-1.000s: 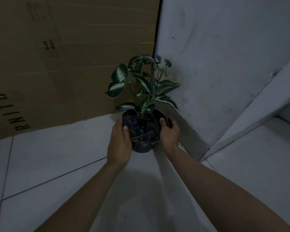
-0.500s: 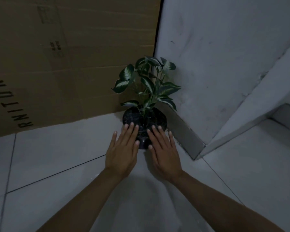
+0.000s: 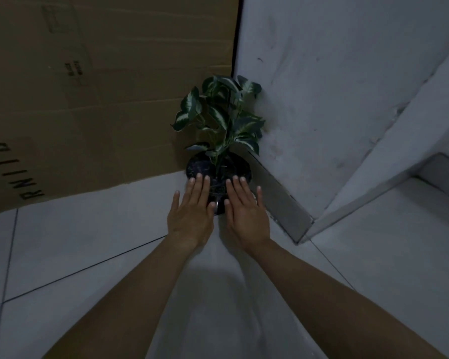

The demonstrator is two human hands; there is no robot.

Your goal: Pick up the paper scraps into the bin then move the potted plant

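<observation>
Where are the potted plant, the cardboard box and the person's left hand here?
potted plant (image 3: 219, 120), head view, on its green-and-white leaves.
cardboard box (image 3: 101, 99), head view, on its plain brown face.
left hand (image 3: 191, 216), head view, on the back of the open hand.

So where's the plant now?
The potted plant stands on the floor in the corner, between the cardboard box and the white wall.
</observation>
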